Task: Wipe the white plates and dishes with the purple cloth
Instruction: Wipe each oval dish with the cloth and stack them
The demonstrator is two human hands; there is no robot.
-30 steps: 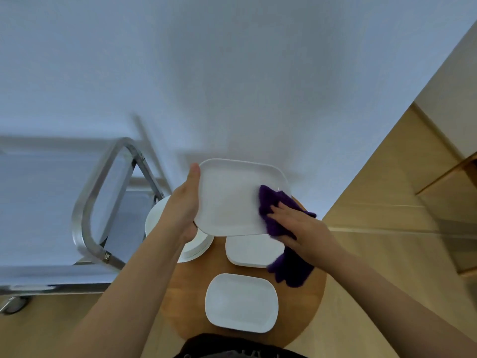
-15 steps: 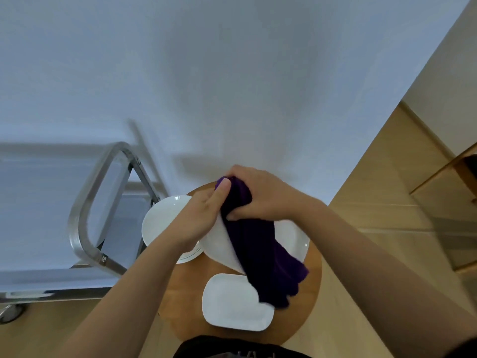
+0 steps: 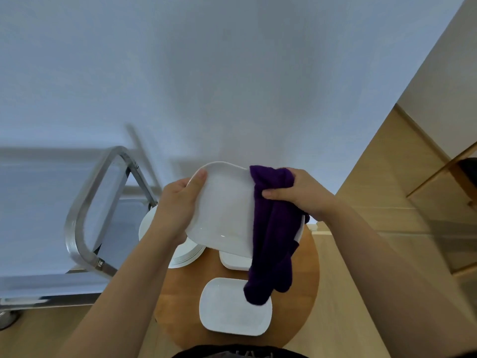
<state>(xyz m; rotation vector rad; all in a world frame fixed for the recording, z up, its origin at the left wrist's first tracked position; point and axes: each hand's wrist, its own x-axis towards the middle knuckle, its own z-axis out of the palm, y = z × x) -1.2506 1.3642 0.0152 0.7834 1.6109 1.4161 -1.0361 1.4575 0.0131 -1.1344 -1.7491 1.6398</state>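
Observation:
My left hand [image 3: 178, 210] grips the left edge of a white rectangular plate [image 3: 224, 210], held tilted above the round wooden table [image 3: 185, 295]. My right hand [image 3: 296, 192] grips the purple cloth [image 3: 271, 236] against the plate's right edge; the cloth drapes down over that side. On the table lie a white rectangular dish [image 3: 232, 308] at the front, another white dish [image 3: 232, 262] partly hidden behind the held plate, and a stack of round white plates [image 3: 185, 257] at the left.
A steel-framed trolley [image 3: 85, 210] stands left of the table, close to the round plates. A white wall rises behind. Wooden floor and a wooden cabinet [image 3: 438, 208] lie to the right.
The plate has turned and lifted, showing more of its white face. My right hand with the cloth has shifted from the plate's top middle to its right edge.

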